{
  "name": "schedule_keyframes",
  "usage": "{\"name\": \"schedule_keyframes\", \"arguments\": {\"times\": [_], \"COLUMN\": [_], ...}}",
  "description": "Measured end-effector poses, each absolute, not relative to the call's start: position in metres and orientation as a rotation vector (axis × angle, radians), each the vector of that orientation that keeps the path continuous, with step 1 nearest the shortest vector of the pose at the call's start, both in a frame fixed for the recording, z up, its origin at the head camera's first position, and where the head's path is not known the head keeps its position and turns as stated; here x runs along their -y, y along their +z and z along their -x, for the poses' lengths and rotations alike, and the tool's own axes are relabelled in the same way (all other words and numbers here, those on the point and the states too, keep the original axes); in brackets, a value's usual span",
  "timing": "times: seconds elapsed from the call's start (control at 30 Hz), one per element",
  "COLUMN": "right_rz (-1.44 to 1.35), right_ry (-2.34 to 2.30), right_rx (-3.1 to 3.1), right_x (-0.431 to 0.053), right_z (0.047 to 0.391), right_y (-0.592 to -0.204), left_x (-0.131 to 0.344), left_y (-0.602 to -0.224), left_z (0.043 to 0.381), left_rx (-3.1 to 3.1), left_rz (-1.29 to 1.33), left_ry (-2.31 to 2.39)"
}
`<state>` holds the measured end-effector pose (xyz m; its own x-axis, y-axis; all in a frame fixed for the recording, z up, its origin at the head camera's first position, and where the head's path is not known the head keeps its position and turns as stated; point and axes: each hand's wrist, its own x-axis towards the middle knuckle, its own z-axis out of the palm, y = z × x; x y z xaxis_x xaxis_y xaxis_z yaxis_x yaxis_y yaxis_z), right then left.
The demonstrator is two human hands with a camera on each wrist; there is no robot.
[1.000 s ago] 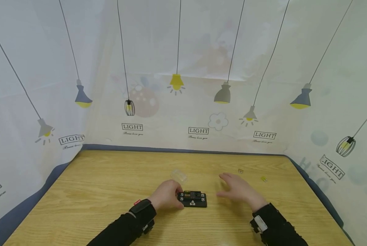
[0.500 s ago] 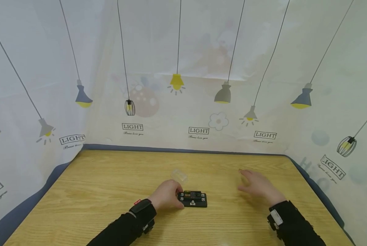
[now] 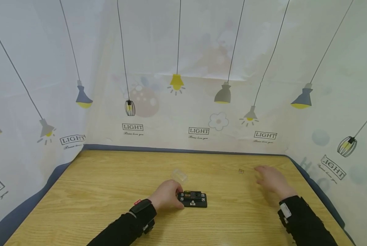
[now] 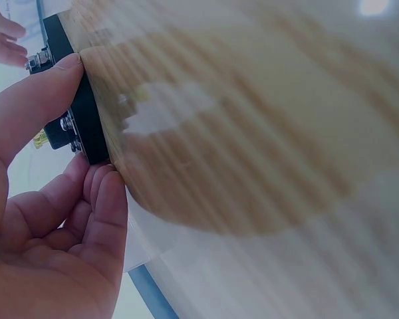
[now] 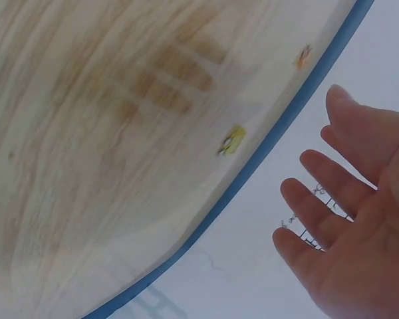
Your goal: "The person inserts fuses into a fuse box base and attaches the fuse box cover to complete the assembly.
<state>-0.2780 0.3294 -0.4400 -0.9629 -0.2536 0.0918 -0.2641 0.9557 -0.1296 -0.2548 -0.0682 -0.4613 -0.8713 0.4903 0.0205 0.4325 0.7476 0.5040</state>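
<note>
My left hand (image 3: 167, 195) grips the left end of a black fuse block (image 3: 196, 201) on the wooden table. In the left wrist view, the thumb lies on one side of the fuse block (image 4: 96, 129) and the fingers curl at its end. Metal terminal bolts and a yellow piece show on the block. My right hand (image 3: 273, 181) hovers over the table at the right, fingers spread and holding nothing. A yellow blade fuse (image 5: 232, 140) lies near it, hidden behind the hand in the head view. To the left of that hand lies a small orange blade fuse (image 3: 241, 171).
A clear plastic cover (image 3: 179, 175) lies behind the fuse block, just beyond my left hand. The wooden table (image 3: 125, 174) ends at a blue edging along a pale sheet wall (image 3: 171, 116) printed with lamps.
My right hand has moved right, passing over the orange fuse to where the yellow fuse lay in view. My left hand and the fuse block have stayed in place.
</note>
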Motion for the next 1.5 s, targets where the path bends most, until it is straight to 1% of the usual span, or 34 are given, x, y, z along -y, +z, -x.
{"name": "schedule_keyframes", "arguments": {"times": [0.37, 0.63, 1.13, 1.5], "right_rz": [-0.336, -0.269, -0.251, -0.243], "right_ry": [0.153, 0.19, 0.226, 0.228], "right_rx": [3.017, 2.993, 2.899, 2.874], "right_x": [-0.346, -0.353, -0.361, -0.365], "right_z": [0.283, 0.289, 0.289, 0.297], "right_y": [-0.444, -0.452, -0.463, -0.475], "left_x": [0.069, 0.069, 0.071, 0.069], "left_y": [-0.458, -0.461, -0.462, -0.461], "left_z": [0.253, 0.255, 0.256, 0.255], "left_rx": [-2.819, -2.83, -2.824, -2.826], "left_rz": [-0.764, -0.761, -0.786, -0.757], "left_ry": [0.793, 0.778, 0.79, 0.783]}}
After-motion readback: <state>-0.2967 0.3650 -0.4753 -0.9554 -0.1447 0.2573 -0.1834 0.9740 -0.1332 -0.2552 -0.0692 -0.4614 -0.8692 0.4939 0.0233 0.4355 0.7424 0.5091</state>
